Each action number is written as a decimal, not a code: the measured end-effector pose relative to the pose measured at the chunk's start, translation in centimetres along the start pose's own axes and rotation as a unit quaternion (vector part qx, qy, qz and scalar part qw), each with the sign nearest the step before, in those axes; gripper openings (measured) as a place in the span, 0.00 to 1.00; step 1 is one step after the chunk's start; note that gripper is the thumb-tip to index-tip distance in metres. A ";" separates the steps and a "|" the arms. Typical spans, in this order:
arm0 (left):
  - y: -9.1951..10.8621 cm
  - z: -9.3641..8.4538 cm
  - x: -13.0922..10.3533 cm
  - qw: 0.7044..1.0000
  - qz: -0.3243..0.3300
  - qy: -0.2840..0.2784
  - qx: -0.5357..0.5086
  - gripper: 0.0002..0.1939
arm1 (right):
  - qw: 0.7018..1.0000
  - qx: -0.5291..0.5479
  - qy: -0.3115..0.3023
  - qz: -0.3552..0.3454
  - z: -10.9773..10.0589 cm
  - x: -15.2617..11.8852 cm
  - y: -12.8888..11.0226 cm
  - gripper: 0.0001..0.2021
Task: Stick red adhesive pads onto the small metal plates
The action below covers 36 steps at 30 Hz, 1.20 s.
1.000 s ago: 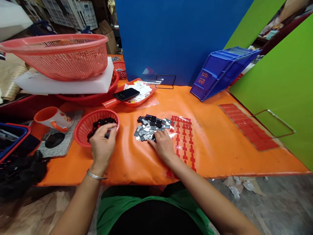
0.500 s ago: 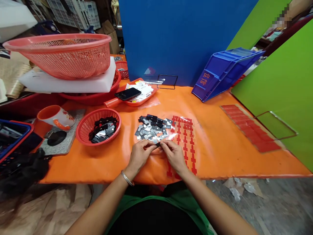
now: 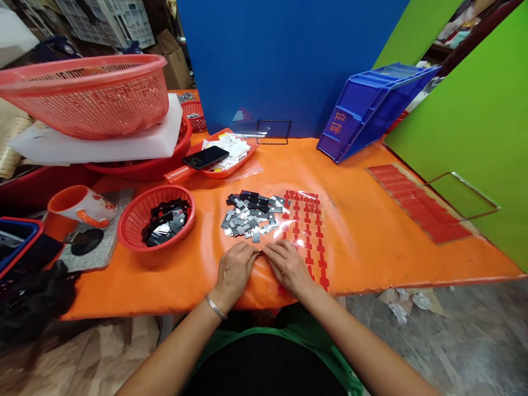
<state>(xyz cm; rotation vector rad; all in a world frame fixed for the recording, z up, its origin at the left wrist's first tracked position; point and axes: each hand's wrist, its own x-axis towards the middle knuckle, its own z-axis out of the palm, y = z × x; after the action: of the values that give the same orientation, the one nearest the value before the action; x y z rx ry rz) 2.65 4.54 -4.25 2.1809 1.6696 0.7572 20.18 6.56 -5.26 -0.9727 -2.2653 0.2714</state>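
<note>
Near the table's front edge, my left hand and my right hand meet fingertip to fingertip, fingers closed. A small dark piece shows between them, mostly hidden by the fingers. Just beyond lies a pile of black and silver metal pieces. A clear sheet with rows of red T-shaped stickers lies beside the pile, partly under my right hand. To the left, a red basket holds more black and silver pieces.
An orange-and-white mug stands at the left. A phone rests on a red scoop of white papers. Large baskets are stacked back left; a blue bin leans back right beside a red strip sheet.
Both hands have turned more palm-down and their fingers now cover most of the dark piece, which showed more clearly before. The whole view has shifted slightly.
</note>
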 end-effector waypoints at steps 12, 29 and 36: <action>-0.1 -0.2 0.4 0.999 0.001 -0.001 -0.043 0.11 | 0.995 0.083 0.019 0.058 -1.0 0.8 0.2 0.12; 5.2 3.2 12.6 0.783 -0.296 -0.112 -0.535 0.08 | 0.935 -0.061 0.032 0.348 -6.3 5.1 16.6 0.06; 6.5 6.1 16.3 0.792 -0.295 -0.096 -0.525 0.07 | 0.932 -0.060 -0.038 0.355 -6.8 5.8 18.0 0.05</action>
<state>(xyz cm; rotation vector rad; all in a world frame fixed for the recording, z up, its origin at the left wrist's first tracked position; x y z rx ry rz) 14.45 18.74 -2.12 0.8596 1.2074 0.9039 31.88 22.87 -4.76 -1.8566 -1.9219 0.4846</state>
